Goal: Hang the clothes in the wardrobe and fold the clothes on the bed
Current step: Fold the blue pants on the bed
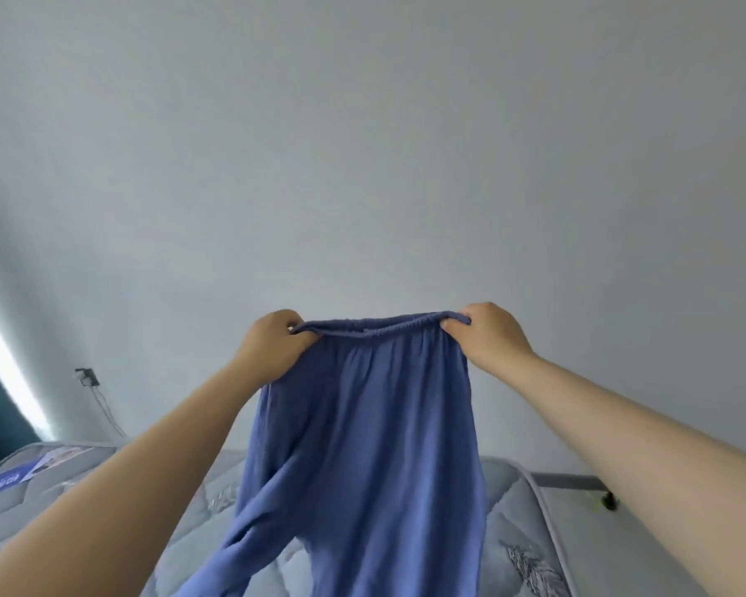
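Firmly on waistband (375,327): L hand (272,343), R hand (488,334)

One wide-angle camera on the head looks forward along both outstretched arms, close behind the left hand (272,349) and right hand (489,338). Between the hands hang trousers (362,424), with the wall (362,165) beyond them and the mattress (513,506) below.

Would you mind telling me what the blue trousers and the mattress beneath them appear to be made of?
The blue trousers look like a thin, soft woven cloth, perhaps cotton or viscose, matte: they drape in loose folds and gather at an elastic waistband. The mattress seems covered in quilted, slightly shiny grey fabric, with stitched padded panels.
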The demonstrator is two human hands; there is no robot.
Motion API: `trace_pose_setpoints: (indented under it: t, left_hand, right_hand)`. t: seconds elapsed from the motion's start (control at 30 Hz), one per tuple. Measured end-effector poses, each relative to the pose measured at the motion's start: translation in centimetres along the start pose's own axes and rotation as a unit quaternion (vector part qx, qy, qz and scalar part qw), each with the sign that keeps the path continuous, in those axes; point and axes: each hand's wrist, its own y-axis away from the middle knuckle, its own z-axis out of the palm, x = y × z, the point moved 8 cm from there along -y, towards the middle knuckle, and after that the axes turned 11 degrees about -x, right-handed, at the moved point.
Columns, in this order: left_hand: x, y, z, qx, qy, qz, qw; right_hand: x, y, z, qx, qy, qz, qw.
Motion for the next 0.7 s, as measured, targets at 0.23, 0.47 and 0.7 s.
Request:
trace_pose_setpoints:
  t: [0.23,0.47,0.7]
  left_hand:
    - [6.1,-0.6,-8.2,0.104,0.042,0.049,0.992]
    - [11.2,-0.6,-12.4,0.142,0.082,0.084,0.983]
    - [12.1,-0.1,-16.0,0.198,0.093,0.089,0.972]
  right_hand:
    - [-5.7,-0.7,-6.1,0.052,-0.286,-0.007,0.957]
    - [-9.0,-0.5,-11.2,0.139,-0.372,-0.051,0.917]
    - [-11.5,-0.4,-16.1,0.214,-0.226,-0.092,0.946]
